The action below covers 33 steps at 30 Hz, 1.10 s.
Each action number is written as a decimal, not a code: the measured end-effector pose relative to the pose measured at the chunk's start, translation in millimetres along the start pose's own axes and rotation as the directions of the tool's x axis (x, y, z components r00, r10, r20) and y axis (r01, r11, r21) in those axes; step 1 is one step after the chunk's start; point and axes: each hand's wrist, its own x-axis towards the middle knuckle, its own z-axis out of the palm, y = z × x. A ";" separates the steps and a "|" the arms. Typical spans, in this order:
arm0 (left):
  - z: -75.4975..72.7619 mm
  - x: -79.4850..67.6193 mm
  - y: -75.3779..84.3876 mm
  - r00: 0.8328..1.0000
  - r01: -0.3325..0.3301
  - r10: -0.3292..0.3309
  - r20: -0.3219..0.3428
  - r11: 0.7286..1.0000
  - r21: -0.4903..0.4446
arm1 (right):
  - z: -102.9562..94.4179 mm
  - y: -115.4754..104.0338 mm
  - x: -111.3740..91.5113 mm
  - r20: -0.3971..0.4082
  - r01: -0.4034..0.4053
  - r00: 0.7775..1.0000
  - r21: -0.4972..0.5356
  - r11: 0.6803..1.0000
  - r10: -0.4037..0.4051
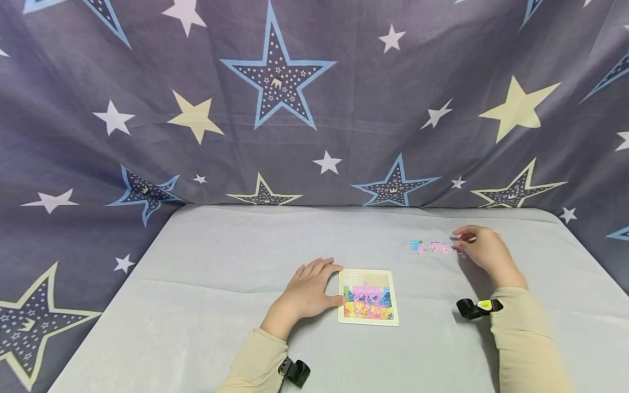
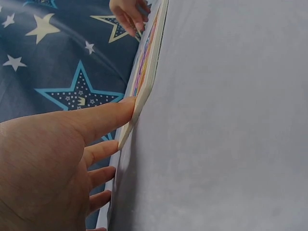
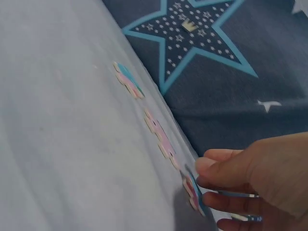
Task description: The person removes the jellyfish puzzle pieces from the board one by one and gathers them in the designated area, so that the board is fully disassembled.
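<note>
A square, pale-rimmed jigsaw puzzle tray [image 1: 368, 323] lies flat, with a colourful, partly filled picture inside. My left hand [image 1: 307, 292] is at its left side, fingers spread; the thumb [image 2: 108, 115] touches the rim and the index finger is by the upper left corner. Farther right, my right hand [image 1: 486, 252] reaches over a pink-and-blue puzzle piece [image 3: 191, 192], which its fingers partly cover in the head view. Thumb and index finger look apart there. To its left lie a pink piece with eyes [image 1: 439, 247] and a blue-and-pink piece [image 1: 417, 246].
A light grey cloth covers the table [image 1: 221, 245]. Behind it hangs a dark curtain [image 1: 344, 109] printed with stars. Black straps with small devices sit on both wrists, over beige sleeves [image 1: 523, 333].
</note>
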 end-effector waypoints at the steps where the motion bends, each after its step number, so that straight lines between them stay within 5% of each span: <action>1: 0.1 0.0 -0.1 1.000 0.001 -0.001 0.000 1.000 0.000 | 1.0 -2.4 0.5 0.008 0.000 1.000 -0.003 1.000 0.000; 33: -0.2 0.2 -2.7 0.999 -0.012 0.012 0.031 1.000 0.013 | 36.6 -92.9 1.4 0.148 0.215 0.962 0.104 0.971 -0.229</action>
